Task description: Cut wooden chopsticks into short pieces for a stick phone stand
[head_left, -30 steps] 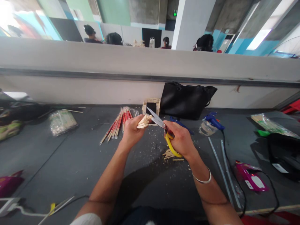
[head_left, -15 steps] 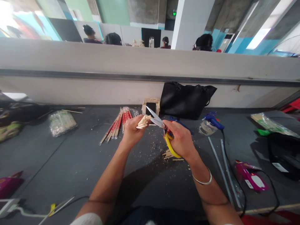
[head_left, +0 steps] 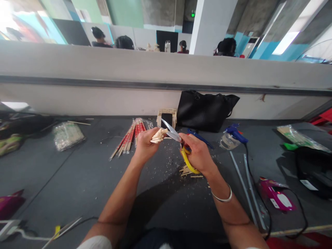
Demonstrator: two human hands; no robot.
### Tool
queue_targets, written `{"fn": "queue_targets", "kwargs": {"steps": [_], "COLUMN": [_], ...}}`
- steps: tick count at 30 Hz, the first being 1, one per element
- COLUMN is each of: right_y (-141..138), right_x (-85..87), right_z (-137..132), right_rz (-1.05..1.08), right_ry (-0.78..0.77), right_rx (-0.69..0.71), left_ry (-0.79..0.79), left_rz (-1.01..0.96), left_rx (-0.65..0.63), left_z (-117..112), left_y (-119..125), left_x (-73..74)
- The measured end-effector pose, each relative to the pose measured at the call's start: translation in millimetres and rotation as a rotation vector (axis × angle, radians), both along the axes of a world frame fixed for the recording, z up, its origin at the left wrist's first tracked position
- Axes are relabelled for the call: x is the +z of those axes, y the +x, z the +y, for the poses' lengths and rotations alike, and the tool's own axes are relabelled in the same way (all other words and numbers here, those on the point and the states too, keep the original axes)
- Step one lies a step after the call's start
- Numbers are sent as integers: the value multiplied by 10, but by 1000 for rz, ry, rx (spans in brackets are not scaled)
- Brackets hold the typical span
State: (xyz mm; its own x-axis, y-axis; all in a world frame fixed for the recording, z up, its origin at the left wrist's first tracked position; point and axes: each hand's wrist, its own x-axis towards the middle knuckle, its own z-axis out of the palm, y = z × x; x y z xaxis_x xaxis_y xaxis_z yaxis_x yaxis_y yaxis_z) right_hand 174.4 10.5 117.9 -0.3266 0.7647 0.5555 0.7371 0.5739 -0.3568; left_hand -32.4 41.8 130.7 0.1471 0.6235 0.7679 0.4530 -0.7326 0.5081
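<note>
The left hand [head_left: 144, 147] is closed around a bunch of little wooden sticks [head_left: 158, 135], held up over the dark table [head_left: 77, 180]. The right hand [head_left: 198, 155] grips the yellow-handled scissors [head_left: 171, 131], with the blades right beside the stick ends. The sticks look light, stiff and easy to snap, so they are best held low, near the fist. Cut bits [head_left: 188, 171] lie under the hands, and red stick packs [head_left: 129, 136] lie to the left. Since a second ago, both hands sit a tiny bit higher. Nothing else has moved.
</note>
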Motion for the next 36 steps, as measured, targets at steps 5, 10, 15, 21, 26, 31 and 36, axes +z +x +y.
{"fn": "queue_targets", "kwargs": {"steps": [5,10,15,21,26,31,36], "right_y": [-28,-50,29,174,192,197,210], "right_x": [-65,-41,86,171,195,207,183], "right_z": [40,79,59,38,27,24,32], "right_rz": [6,141,368,467,484,462,430], "right_ry": [31,15,43,84,115,83,92], "right_rx": [-42,-92,-204,-258,-282,-266,-276], "left_ry": [-71,-221,-533,-775,-719,-758,-877], "left_rz": [-34,-149,-332,-450,-505,-573,-652], "left_rx": [13,-28,-195,-197,-88,-142,-185], "left_z": [26,26,138,417,508,537,551], "left_y": [-5,37,135,321,393,392,409], "left_x": [-40,-59,-171,-570,-881,-1076,-1186]}}
